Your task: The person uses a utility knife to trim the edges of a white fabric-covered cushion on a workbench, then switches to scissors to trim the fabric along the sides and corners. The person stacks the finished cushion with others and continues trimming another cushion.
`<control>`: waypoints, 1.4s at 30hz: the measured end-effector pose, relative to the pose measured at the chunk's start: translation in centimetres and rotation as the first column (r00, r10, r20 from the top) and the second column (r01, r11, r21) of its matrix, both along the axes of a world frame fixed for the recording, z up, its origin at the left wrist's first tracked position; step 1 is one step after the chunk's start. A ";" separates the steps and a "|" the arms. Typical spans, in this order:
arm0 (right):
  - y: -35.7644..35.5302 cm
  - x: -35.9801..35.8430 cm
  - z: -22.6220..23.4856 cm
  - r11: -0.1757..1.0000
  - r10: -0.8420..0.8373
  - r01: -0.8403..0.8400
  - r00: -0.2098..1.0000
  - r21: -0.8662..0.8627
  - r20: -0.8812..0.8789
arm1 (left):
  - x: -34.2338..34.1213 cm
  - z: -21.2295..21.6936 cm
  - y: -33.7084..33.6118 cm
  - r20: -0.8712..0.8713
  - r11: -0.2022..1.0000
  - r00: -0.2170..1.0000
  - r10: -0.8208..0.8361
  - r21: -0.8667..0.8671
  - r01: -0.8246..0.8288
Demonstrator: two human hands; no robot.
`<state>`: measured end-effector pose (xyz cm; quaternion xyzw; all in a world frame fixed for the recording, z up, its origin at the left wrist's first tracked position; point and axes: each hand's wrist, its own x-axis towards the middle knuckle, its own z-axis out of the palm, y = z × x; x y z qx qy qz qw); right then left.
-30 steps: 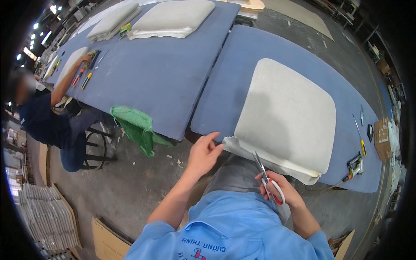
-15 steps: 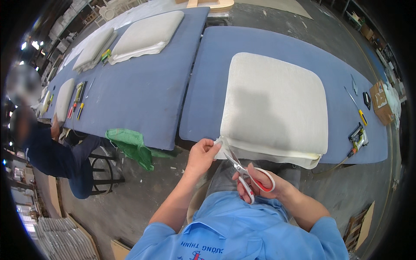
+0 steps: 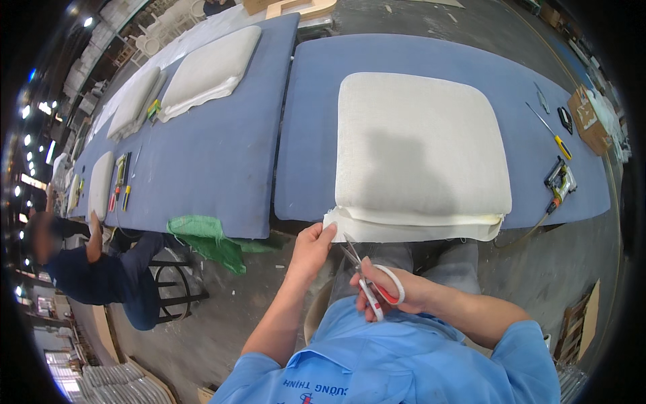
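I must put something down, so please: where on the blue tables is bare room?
Bare: the right table, left of the near cushion; the left table, between its far cushions and the green cloth. Crowded: the right table's right end, with screwdriver, air tool and box; the near cushion's front edge, with left hand, right hand and scissors.

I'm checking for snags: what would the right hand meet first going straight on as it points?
Probably the pale fabric flap held by the left hand: the scissors in the right hand aim there. Depth is unclear; tips may be touching.
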<state>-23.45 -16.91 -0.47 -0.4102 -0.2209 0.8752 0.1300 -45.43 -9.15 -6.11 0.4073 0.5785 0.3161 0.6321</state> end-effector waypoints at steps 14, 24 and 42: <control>-0.7 -6.1 -2.3 0.941 -0.278 0.252 0.956 0.225 0.092 | -0.4 -0.5 -0.5 0.145 1.000 0.989 -0.009 -0.023 0.012; -1.3 -6.1 -2.4 0.908 -0.330 0.293 0.940 0.301 0.081 | -0.5 -0.9 -0.5 0.221 0.999 0.975 0.034 -0.041 -0.025; 0.2 -6.7 -4.4 0.876 -0.385 0.341 0.920 0.340 0.068 | -0.8 -0.8 -0.3 0.254 0.998 0.966 0.047 -0.050 -0.035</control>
